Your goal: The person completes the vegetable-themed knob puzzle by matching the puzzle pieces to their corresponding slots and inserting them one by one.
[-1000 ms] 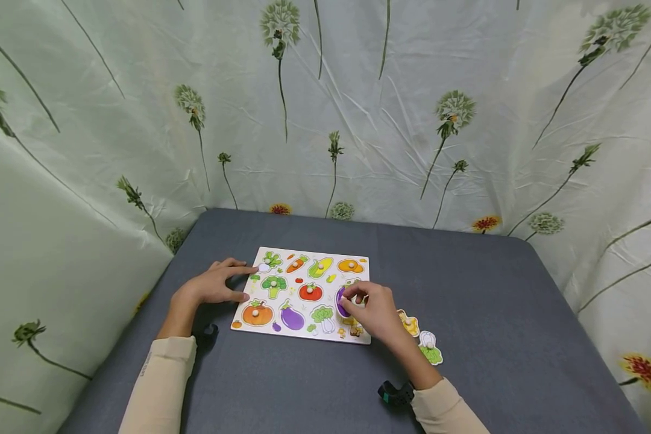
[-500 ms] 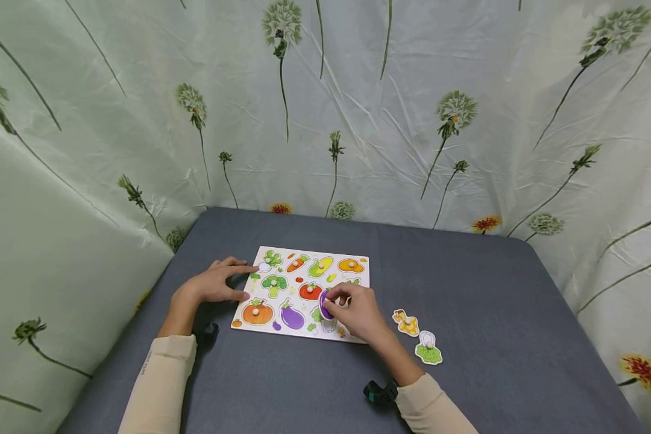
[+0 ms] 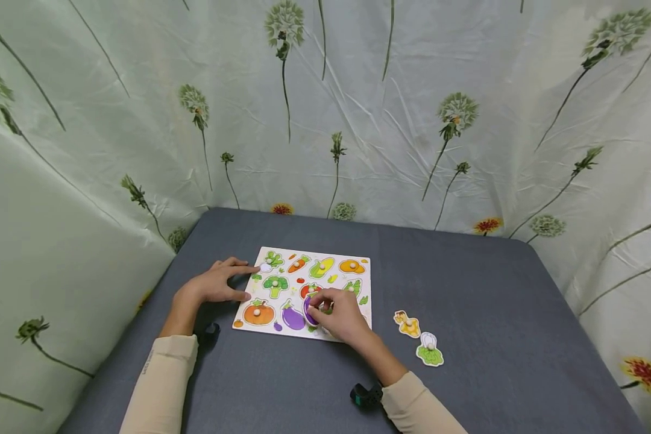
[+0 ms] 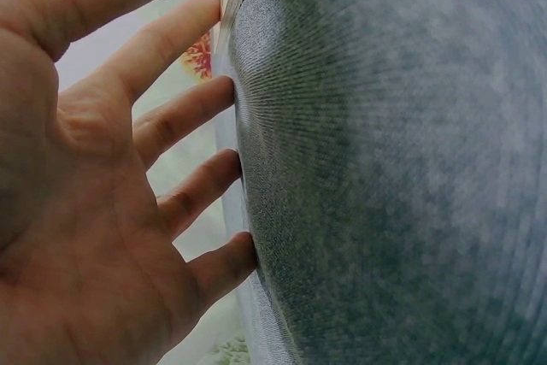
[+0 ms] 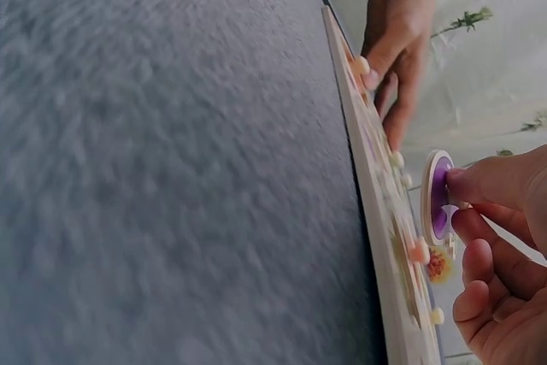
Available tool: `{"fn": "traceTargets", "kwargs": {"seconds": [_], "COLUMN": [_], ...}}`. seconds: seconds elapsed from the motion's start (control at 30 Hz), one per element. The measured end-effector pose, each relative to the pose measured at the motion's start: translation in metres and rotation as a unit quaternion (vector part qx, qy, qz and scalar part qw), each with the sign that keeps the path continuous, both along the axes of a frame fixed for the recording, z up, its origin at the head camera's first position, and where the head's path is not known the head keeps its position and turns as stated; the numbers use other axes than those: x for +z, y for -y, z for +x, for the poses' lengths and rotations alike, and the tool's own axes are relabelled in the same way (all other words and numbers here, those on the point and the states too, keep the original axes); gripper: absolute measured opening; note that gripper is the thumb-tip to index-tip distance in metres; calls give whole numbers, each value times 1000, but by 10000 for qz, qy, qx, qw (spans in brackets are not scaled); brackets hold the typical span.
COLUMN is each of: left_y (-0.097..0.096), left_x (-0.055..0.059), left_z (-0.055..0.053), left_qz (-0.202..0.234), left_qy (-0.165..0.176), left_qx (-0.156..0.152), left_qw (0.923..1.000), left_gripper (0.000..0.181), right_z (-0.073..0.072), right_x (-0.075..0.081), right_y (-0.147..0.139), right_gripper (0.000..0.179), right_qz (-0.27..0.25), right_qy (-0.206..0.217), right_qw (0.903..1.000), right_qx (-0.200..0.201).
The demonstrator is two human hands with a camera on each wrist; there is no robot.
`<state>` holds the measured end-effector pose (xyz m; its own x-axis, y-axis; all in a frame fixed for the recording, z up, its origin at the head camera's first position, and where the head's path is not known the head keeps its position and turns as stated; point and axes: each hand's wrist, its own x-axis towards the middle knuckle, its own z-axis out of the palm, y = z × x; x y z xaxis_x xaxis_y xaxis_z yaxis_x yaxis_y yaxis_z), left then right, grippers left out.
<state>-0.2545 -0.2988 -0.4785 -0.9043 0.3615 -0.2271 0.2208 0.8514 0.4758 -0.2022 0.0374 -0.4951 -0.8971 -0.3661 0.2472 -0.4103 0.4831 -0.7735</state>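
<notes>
A white wooden knob puzzle board (image 3: pixel 366 282) printed with vegetables lies on the table. My right hand (image 3: pixel 340 314) pinches the eggplant piece (image 3: pixel 307 311) between thumb and fingers, over the board's front half. In the right wrist view this purple piece (image 5: pixel 439 198) stands on edge, apart from the board's surface. Left of it, a printed eggplant (image 3: pixel 293 317) shows on the board with no knob. My left hand (image 3: pixel 217 283) is spread at the board's left edge, fingertips touching the board and table. Pumpkin (image 3: pixel 258 314), broccoli (image 3: pixel 275 286) and carrot (image 3: pixel 298 264) pieces sit in the board.
Right of the board lie two loose knob pieces, a knobbly yellow-orange one (image 3: pixel 408 326) and a green-and-white leafy vegetable (image 3: pixel 430 352). A grey cloth covers the table (image 3: pixel 466 289). A flower-printed curtain (image 3: pixel 390 120) hangs behind and at the sides.
My right hand has carried the eggplant piece leftward over the board, from its right side to beside the printed eggplant. The loose pieces have come into fuller view. My left hand stays put.
</notes>
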Motion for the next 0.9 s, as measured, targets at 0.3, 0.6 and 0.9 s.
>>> {"fn": "traceTargets", "kwargs": {"seconds": [0.3,0.6,0.9], "left_y": [0,0,0], "left_x": [-1,-1,0], "left_z": [-1,-1,0], "left_qz": [-43,-25,-37], "left_qy": [22,14,13], "left_qx": [33,50,37], "left_qw": [10000,10000,10000], "left_gripper": [75,75,74], "right_z": [1,-2,-3], "right_x": [-4,-10,-16], "right_y": [14,27,33], "right_gripper": [5,4,5], "right_qz": [91,14,-16], "right_qy": [150,181,291], "right_qw": [9996,9987,9976], "right_qx": [204,470,621]}}
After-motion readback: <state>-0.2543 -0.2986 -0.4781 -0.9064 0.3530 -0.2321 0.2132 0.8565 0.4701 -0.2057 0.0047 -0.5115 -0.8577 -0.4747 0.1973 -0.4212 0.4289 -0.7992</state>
